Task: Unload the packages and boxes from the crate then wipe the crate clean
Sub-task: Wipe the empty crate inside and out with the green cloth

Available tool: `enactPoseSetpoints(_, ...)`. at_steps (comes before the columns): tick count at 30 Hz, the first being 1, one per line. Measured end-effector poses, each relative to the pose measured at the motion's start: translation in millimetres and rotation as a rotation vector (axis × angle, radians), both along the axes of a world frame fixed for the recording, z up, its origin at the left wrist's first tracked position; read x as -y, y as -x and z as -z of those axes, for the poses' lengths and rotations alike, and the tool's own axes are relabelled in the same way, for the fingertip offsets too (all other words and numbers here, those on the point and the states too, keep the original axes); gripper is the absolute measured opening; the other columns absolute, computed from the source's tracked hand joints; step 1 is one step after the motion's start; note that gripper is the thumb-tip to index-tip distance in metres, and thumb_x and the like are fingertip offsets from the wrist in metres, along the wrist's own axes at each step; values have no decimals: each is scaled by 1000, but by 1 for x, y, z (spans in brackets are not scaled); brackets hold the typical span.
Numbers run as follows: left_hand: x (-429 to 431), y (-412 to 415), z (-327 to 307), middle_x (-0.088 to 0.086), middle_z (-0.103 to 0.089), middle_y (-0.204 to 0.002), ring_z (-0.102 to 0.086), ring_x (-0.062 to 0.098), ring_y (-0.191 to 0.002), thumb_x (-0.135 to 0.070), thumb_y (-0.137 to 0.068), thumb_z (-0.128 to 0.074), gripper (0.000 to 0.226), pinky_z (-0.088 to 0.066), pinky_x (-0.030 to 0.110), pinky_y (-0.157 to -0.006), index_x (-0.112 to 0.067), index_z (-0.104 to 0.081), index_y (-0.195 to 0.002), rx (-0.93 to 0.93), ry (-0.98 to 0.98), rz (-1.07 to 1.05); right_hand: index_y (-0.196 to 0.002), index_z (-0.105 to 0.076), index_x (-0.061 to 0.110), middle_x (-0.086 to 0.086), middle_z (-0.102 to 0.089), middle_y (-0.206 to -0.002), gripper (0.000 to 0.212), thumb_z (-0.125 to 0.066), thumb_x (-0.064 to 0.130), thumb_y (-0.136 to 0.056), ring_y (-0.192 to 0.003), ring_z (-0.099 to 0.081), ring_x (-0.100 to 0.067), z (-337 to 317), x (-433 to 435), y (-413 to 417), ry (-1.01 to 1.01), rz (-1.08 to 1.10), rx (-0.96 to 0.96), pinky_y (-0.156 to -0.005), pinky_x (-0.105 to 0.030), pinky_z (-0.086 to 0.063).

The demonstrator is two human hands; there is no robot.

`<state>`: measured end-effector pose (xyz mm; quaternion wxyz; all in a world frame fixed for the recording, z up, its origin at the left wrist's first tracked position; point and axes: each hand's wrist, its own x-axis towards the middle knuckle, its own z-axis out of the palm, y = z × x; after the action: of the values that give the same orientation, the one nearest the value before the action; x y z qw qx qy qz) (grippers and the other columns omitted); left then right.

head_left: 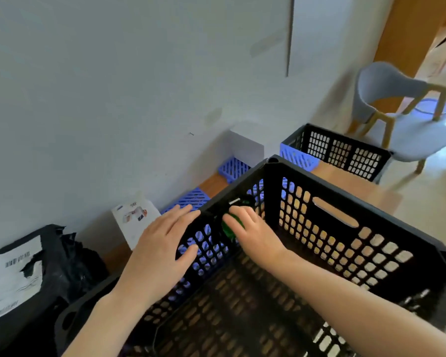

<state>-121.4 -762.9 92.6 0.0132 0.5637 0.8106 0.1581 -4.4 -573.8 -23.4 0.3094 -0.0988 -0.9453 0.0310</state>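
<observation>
1. Counted: two hands, one green cloth (231,226), two black crates, three blue plastic lattice pieces (233,167), two white boxes, and one black plastic mailer bag (62,266) with a torn white label at lower left.
2. The black plastic lattice crate (319,228) fills the lower centre and right of the frame on a wooden table (345,184). Its walls are rigid grids of rounded holes, and the right wall has one long handle slot.
3. Its far corner points up toward the frame's centre. The near end is cut off, so the long axis cannot be told.
4. The left hand (162,253) lies over the left wall's rim with its fingers straight and spread and its thumb on the inner lattice.
5. The right hand (252,233) is inside the crate, fingers curled on the crumpled cloth, pressing it to that wall near the corner.
6. Behind, in the upper right, stand the second black lattice crate (345,150) and a grey shell chair (397,112) with wooden legs. A plain white box (246,145) sits mid-frame, and a printed white carton (135,220) leans left of the hands.
</observation>
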Motion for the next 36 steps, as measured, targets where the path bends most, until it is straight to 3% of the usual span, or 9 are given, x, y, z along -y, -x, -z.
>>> enactPoseSetpoints(3, -18, 9, 0, -30, -21, -151, -5, -18, -137, -37, -94, -55, 59, 4, -1, -105, -41, -31, -148, -26, 49, 65, -115, -62, 0, -17, -60, -113, 61, -78, -3, -56, -101, -60, -34, 37, 23, 9, 335, 156, 55, -88, -37, -54)
enactPoseSetpoints(5, -34, 17, 1, -27, -23, -152, -8, -15, -138, -37, -94, -56, 60, 4, -1, -104, -38, -31, -149, -52, 70, 106, -118, -56, 0, -16, -55, -116, 59, -73, -5, -62, -105, -56, -31, 60, 35, 17, 535, 292, 23, -90, -37, -52)
enactPoseSetpoints(9, -57, 30, 4, -19, -28, -156, -21, -2, -143, -43, -90, -54, 65, -13, 16, -115, -31, -32, -150, -84, 110, 196, -133, -40, 5, -9, -38, -132, 53, -51, -9, -83, -123, -39, -23, 90, 65, 39, 1175, 590, -123, -108, -35, -35)
enactPoseSetpoints(14, -66, 34, 11, -17, -23, -159, -25, 2, -143, -60, -85, -43, 76, -24, 25, -116, -26, -30, -152, -105, 148, 308, -131, -49, 10, -5, -46, -132, 47, -44, -7, -87, -125, -43, -23, 69, 74, 63, 1488, 883, -303, -107, -33, -36)
enactPoseSetpoints(18, -60, 34, 16, -23, -15, -160, -18, -7, -142, -65, -86, -41, 80, -27, 23, -111, -35, -15, -155, -21, 124, 330, -122, -55, 13, 1, -53, -117, 34, -42, 2, -93, -112, -48, -18, 10, 80, 84, 1488, 1125, -605, -95, -34, -43)
enactPoseSetpoints(23, -62, 37, 14, -26, -33, -148, -29, -5, -138, -65, -91, -39, 69, -29, 16, -106, -45, -15, -152, 164, 35, 308, -117, -58, 15, 9, -53, -110, 31, -46, 8, -88, -103, -43, -3, -39, 97, 104, 1206, 949, -956, -91, -3, -26)
enactPoseSetpoints(28, -65, 43, 17, -20, -24, -158, -16, 5, -148, -67, -91, -36, 76, -20, 21, -116, -31, -17, -155, 153, 75, 379, -125, -56, 10, -2, -52, -122, 35, -49, 3, -91, -113, -47, -16, 9, 90, 109, 1199, 1031, -889, -98, -29, -37)
enactPoseSetpoints(33, -87, 44, 7, -18, -35, -145, -18, 3, -147, -53, -87, -48, 74, -13, 8, -113, -23, -31, -152, 20, 106, 429, -135, -48, 9, -9, -46, -135, 40, -40, 7, -96, -123, -41, -27, 72, 89, 104, 1680, 1246, -741, -101, -30, -29)
enactPoseSetpoints(36, -94, 40, 12, -11, -31, -143, -18, 7, -147, -52, -84, -50, 78, -13, 6, -112, -16, -32, -151, 17, 137, 441, -133, -49, 8, -10, -47, -133, 39, -38, 8, -96, -120, -40, -28, 72, 81, 101, 1730, 1277, -668, -97, -31, -29)
